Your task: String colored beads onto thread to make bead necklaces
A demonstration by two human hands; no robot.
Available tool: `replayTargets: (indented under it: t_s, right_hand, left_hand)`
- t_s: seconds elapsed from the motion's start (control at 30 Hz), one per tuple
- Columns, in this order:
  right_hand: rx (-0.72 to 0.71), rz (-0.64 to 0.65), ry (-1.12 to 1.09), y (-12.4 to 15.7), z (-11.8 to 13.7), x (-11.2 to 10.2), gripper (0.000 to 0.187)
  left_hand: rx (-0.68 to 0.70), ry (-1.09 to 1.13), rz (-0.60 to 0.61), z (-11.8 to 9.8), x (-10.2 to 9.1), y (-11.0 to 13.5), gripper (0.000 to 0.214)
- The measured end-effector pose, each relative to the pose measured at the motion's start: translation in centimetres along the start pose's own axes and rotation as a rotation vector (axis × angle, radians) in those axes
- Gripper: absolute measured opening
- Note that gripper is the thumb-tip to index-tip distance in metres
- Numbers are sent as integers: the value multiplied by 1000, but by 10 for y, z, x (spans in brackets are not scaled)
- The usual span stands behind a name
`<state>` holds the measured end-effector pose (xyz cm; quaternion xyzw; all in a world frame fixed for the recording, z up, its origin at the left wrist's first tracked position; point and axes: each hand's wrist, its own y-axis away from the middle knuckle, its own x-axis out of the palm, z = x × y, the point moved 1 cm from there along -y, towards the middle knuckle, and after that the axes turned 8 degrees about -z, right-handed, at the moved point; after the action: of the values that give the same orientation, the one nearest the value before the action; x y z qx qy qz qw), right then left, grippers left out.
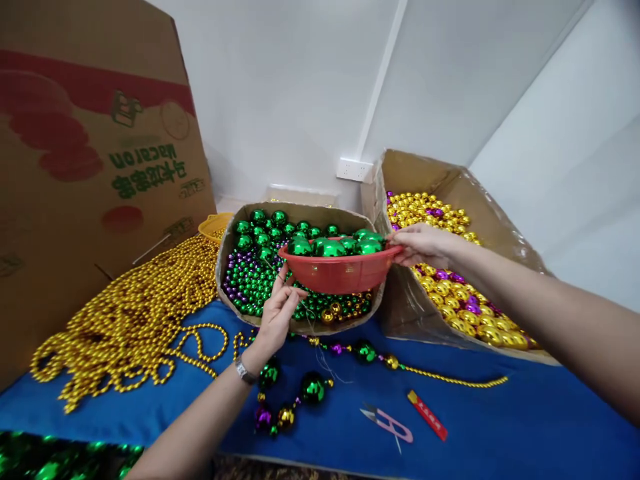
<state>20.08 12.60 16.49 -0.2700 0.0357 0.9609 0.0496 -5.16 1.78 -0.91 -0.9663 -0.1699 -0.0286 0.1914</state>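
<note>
A red plastic basin (340, 275) filled with large shiny green beads (331, 248) is held above a cardboard box (295, 325) of mixed beads. My right hand (420, 244) grips the basin's right rim, thumb on top. My left hand (281, 308), with a metal-banded watch (245, 371) on the wrist, is at the basin's lower left, fingertips by its side. Pinched in those left fingers is a thin clear thread (320, 347), which trails down to the table. Below lies a partly strung garland of green, purple and gold beads (313, 387).
Gold bead chains (135, 313) are heaped at left before a tall carton (95, 167). Another box (400, 313) at right holds gold and purple beads. Pink-handled thread snips (393, 425) and a red packet (427, 416) lie on the blue cloth (500, 427).
</note>
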Motion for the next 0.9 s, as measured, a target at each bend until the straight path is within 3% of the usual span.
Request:
replayTargets:
  t_s: [0.07, 0.1, 0.23, 0.37, 0.53, 0.63, 0.9]
  right_hand:
    - [210, 128, 16, -2, 2, 7, 19]
    - [222, 140, -8, -3, 4, 9, 24]
    - [77, 145, -86, -14, 12, 12, 40]
    - [-103, 168, -16, -31, 22, 17, 37]
    - [-255, -48, -14, -59, 38, 26, 33]
    - [-310, -109, -4, -72, 44, 27, 34]
    - [-295, -267, 19, -86, 47, -3, 39]
  left_hand:
    - [-20, 16, -14, 1, -1, -9, 34]
    - [-27, 30, -22, 1, -2, -13, 34]
    - [-58, 118, -50, -1, -5, -34, 31]
    - [-92, 179, -57, -4, -3, -48, 32]
    - [-85, 203, -38, -7, 0, -53, 32]
    - [-87, 209, -21, -5, -1, -51, 31]
    - [-123, 66, 1, 7, -10, -43, 32]
